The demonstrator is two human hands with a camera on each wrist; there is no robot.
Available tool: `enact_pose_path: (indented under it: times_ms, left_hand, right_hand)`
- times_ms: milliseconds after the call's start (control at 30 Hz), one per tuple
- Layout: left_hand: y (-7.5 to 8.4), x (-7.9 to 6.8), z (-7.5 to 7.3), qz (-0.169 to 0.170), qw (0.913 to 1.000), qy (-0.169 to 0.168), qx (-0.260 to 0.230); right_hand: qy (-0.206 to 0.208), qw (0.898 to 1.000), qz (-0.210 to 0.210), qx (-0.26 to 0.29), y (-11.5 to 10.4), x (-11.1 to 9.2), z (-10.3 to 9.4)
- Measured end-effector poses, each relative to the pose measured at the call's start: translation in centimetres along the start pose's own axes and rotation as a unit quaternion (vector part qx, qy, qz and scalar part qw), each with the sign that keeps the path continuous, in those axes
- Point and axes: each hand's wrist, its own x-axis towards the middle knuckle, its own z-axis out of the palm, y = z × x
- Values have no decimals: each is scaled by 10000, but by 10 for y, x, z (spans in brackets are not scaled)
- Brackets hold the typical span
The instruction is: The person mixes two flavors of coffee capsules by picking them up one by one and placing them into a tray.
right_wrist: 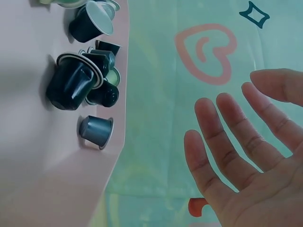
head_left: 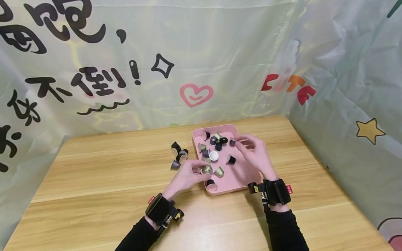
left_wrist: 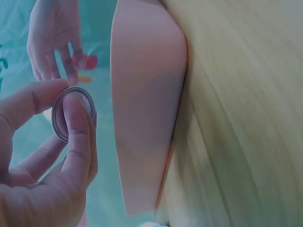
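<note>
My left hand (head_left: pixel 187 175) pinches a gold-green coffee capsule (head_left: pixel 207 169) over the near left part of a pink tray (head_left: pixel 235 181). In the left wrist view, the rimmed lid of this capsule (left_wrist: pixel 59 119) faces the camera between thumb and fingers. Above the tray's right side is my right hand (head_left: pixel 257 155), its fingers extended and holding nothing in the right wrist view. Near its fingertips in the head view is a dark grey-blue capsule (head_left: pixel 233 142), which lies apart from the fingers in the right wrist view. Several dark, green and silver capsules (right_wrist: pixel 73 85) lie tipped about inside the tray.
Left of the tray, a small cluster of dark capsules (head_left: pixel 175 164) lies on the wooden table (head_left: pixel 105 182). The tray has a raised wall (left_wrist: pixel 147 109) all round. A printed cloth (head_left: pixel 235 56) hangs behind the table and along its right side.
</note>
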Motion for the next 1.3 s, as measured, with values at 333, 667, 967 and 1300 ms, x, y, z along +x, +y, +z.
enact_pose_path:
  times_ms: [333,667,967,1300]
  left_hand:
    - [8,10,14,-239,9990,-178,346]
    - [0,3,14,-54,9967,-596,-543]
    - [-23,-24,-19,67,9978,666,-9]
    - [-38,-36,-50,-257,9827,1614,875]
  right_hand:
    - [19,10000,8,65,1,0,-6]
    - [37,9999,126,-52,0,-1,-8]
    - [-70,9999,134,53,-5,-1,-5]
    - [-192,9997,151,-38,-4,1,-1]
